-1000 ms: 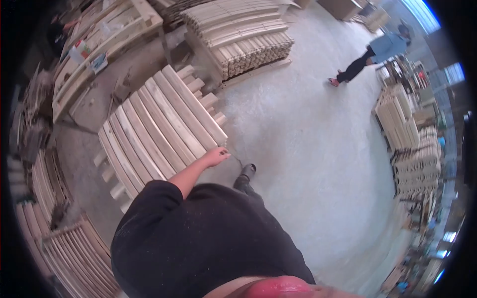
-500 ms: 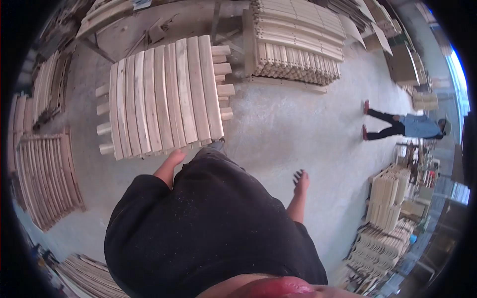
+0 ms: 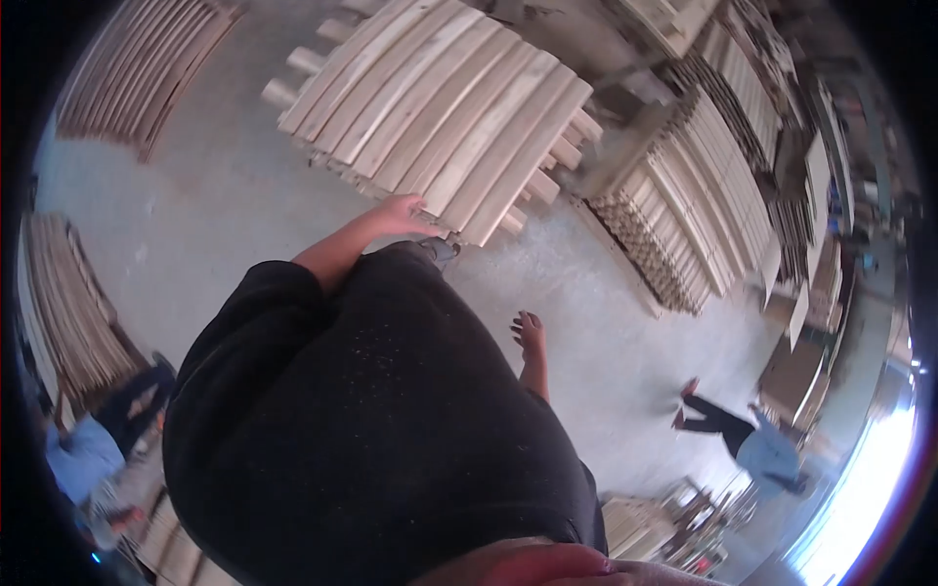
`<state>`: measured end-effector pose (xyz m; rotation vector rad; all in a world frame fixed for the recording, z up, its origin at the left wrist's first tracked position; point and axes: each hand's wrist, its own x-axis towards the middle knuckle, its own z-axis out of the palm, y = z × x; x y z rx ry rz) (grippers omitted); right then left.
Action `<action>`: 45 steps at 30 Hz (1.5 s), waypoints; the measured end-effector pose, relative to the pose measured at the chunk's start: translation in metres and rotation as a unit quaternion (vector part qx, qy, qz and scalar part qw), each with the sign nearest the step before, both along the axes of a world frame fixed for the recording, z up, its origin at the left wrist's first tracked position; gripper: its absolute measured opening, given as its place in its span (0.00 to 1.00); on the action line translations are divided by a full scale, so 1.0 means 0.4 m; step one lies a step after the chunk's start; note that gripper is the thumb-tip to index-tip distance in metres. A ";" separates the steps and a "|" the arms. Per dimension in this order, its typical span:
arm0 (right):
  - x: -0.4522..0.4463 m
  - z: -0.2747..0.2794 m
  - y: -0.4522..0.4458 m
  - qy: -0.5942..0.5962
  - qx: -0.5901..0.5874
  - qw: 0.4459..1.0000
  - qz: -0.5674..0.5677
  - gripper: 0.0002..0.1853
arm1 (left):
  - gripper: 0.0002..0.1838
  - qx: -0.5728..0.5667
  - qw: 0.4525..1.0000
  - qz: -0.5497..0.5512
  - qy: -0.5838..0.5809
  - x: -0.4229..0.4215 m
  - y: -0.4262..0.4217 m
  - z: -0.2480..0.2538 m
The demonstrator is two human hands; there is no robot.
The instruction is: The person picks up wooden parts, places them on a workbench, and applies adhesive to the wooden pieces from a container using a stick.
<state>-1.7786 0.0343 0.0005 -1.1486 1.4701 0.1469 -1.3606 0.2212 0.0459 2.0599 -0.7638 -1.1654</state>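
Observation:
A stack of curved, pale wooden slats (image 3: pixel 440 107) lies at the top centre, with crosswise pieces sticking out at its sides. My left hand (image 3: pixel 401 217) is at the near edge of this stack, fingers apart around the slat ends, and nothing is seen held in it. To the right, my right hand (image 3: pixel 529 332) hangs over the floor with its fingers spread and holds nothing. My shoe (image 3: pixel 442 251) shows just below the stack's near corner.
A second stack of slats (image 3: pixel 674 205) stands on the right. More slats (image 3: pixel 142 73) lie at upper left and others (image 3: pixel 73 303) at far left. One person (image 3: pixel 767 451) walks at lower right; another person (image 3: pixel 86 457) is at lower left.
The view has turned, so the slat stack has swung round and now sits higher in view. My left hand has moved along its near edge. My right hand came into view. Another person appears at lower left.

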 end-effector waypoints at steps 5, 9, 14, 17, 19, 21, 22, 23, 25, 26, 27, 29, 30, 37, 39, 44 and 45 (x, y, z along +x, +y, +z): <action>-0.020 -0.038 -0.007 0.053 0.012 0.998 -0.037 0.21 | 0.46 0.244 0.965 0.088 0.041 0.069 0.463 -0.162; -0.019 -0.022 0.132 0.062 0.026 0.991 -0.117 0.20 | 0.43 0.338 0.932 0.121 -0.049 0.149 0.766 -0.267; -0.202 -0.240 0.453 0.041 0.072 0.995 -0.060 0.19 | 0.40 0.246 0.932 0.254 -0.084 0.391 0.834 -0.366; -0.053 -0.065 0.620 0.130 0.147 0.980 -0.037 0.19 | 0.41 0.168 0.911 0.377 -0.010 0.667 0.769 -0.490; 0.058 0.073 0.674 0.171 0.197 0.963 -0.061 0.19 | 0.50 0.133 0.884 0.441 0.082 0.864 0.716 -0.608; 0.153 0.217 0.701 0.205 0.237 0.946 -0.088 0.19 | 0.52 0.083 0.869 0.479 0.093 0.985 0.662 -0.652; 0.195 0.271 0.713 0.216 0.252 0.938 -0.104 0.19 | 0.53 0.054 0.861 0.497 0.096 1.050 0.635 -0.678; 0.239 0.320 0.721 0.223 0.255 0.933 -0.123 0.19 | 0.54 0.055 0.866 0.484 0.115 1.114 0.628 -0.738; 0.364 0.414 0.728 0.243 0.218 0.930 -0.169 0.19 | 0.55 0.057 0.876 0.451 0.160 1.179 0.622 -0.856; 0.371 0.445 0.743 0.257 0.183 0.931 -0.185 0.19 | 0.56 0.075 0.868 0.451 0.194 1.195 0.600 -0.839; 0.430 0.462 0.735 0.276 0.112 0.934 -0.197 0.19 | 0.57 0.092 0.859 0.449 0.227 1.219 0.574 -0.763; 0.542 0.504 0.720 0.312 0.042 0.933 -0.176 0.19 | 0.56 0.108 0.852 0.434 0.273 1.246 0.537 -0.663; 0.563 0.510 0.723 0.309 0.061 0.936 -0.160 0.19 | 0.53 0.106 0.868 0.396 0.281 1.247 0.539 -0.674; 0.622 0.460 0.842 0.266 0.136 0.950 -0.094 0.21 | 0.41 0.068 0.849 0.325 0.412 1.275 0.548 -0.606; 0.652 0.448 0.871 0.265 0.132 0.954 -0.042 0.21 | 0.41 0.035 0.854 0.293 0.428 1.268 0.555 -0.590; 0.687 0.349 0.882 0.225 0.125 0.963 -0.074 0.22 | 0.32 -0.067 0.827 0.317 0.459 1.218 0.505 -0.429; 0.676 0.306 0.883 0.207 0.112 0.969 -0.072 0.22 | 0.30 -0.078 0.842 0.311 0.434 1.209 0.489 -0.391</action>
